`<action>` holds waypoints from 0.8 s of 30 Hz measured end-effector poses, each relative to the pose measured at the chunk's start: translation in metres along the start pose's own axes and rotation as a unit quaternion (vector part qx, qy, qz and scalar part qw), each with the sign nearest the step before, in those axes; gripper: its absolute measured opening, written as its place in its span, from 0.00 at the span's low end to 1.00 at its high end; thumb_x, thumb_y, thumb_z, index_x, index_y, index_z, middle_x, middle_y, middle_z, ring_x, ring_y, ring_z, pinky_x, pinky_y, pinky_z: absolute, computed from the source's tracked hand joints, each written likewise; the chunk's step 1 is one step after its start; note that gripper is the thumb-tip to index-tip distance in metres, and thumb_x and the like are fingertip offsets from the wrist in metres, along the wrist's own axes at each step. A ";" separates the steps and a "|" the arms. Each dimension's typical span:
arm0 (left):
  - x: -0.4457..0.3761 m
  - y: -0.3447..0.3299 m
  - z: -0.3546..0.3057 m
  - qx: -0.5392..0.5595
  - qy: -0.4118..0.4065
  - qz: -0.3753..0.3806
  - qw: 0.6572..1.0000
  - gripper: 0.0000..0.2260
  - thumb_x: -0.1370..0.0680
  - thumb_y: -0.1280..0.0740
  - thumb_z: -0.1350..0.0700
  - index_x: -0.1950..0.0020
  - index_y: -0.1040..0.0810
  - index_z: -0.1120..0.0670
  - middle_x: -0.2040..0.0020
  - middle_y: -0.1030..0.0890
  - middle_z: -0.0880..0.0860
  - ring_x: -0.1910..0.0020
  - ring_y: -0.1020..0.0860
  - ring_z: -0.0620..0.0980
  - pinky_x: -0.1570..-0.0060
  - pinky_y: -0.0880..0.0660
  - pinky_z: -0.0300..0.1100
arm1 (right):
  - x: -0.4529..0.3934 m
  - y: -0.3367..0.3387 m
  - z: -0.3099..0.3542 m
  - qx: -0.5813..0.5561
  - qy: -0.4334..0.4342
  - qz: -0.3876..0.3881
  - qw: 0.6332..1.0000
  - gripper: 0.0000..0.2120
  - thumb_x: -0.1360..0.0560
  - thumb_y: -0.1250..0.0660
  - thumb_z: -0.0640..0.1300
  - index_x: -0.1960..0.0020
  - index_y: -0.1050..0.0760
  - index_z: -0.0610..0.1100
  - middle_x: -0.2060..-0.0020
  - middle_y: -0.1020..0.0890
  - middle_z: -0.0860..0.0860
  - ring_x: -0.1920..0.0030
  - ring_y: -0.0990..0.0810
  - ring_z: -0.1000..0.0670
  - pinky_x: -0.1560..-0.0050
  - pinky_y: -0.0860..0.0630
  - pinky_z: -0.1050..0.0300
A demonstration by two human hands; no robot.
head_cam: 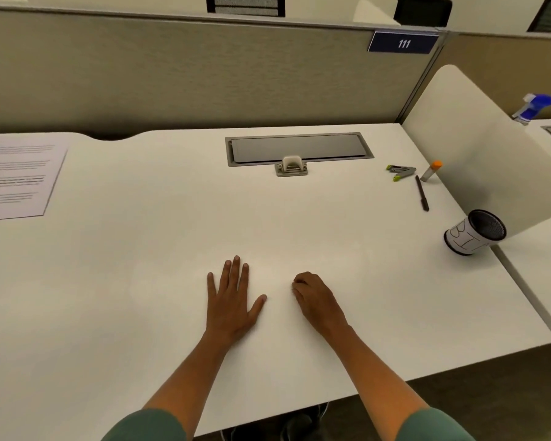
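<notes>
Left hand (233,300) lies flat on the desk (140,281) — right hand (315,300) curled beside it.

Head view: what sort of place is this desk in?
Probably an office or study cubicle: a white desk backed by a fabric partition, a number sign reading 111, and a stapler, pen and cup.
</notes>
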State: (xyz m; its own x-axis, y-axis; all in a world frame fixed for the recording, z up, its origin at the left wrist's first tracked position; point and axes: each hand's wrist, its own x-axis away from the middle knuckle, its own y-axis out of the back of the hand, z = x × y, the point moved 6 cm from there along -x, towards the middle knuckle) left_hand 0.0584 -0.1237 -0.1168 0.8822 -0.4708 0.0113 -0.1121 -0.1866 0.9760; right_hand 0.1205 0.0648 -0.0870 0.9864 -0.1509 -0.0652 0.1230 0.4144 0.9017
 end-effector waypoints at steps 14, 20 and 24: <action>-0.004 0.000 -0.005 -0.001 -0.007 -0.007 1.000 0.35 0.22 0.51 0.34 0.21 0.46 0.54 0.20 0.51 0.54 0.21 0.52 0.53 0.26 0.52 0.61 | 0.007 0.006 0.007 -0.033 -0.021 -0.048 0.998 0.17 0.26 0.31 0.37 0.38 0.24 0.36 0.43 0.20 0.43 0.41 0.23 0.42 0.40 0.27 0.56; -0.005 -0.001 -0.004 0.002 -0.007 -0.002 1.000 0.35 0.22 0.52 0.34 0.21 0.47 0.54 0.20 0.51 0.53 0.21 0.53 0.52 0.26 0.54 0.60 | 0.002 0.005 0.021 -0.016 -0.012 -0.062 0.998 0.13 0.28 0.31 0.32 0.44 0.21 0.35 0.49 0.18 0.43 0.48 0.20 0.41 0.49 0.22 0.53; -0.006 -0.001 -0.004 0.001 -0.006 0.000 1.000 0.36 0.22 0.52 0.34 0.21 0.46 0.54 0.20 0.51 0.53 0.21 0.53 0.52 0.26 0.54 0.60 | 0.005 0.007 0.019 -0.028 -0.020 -0.068 0.997 0.11 0.25 0.37 0.34 0.46 0.20 0.37 0.51 0.17 0.45 0.50 0.20 0.43 0.50 0.23 0.54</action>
State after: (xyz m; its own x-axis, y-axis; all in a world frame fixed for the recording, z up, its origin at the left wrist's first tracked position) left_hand 0.0553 -0.1174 -0.1171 0.8763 -0.4817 0.0082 -0.1130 -0.1890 0.9755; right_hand 0.1237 0.0496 -0.0727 0.9554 -0.2440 -0.1666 0.2617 0.4369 0.8606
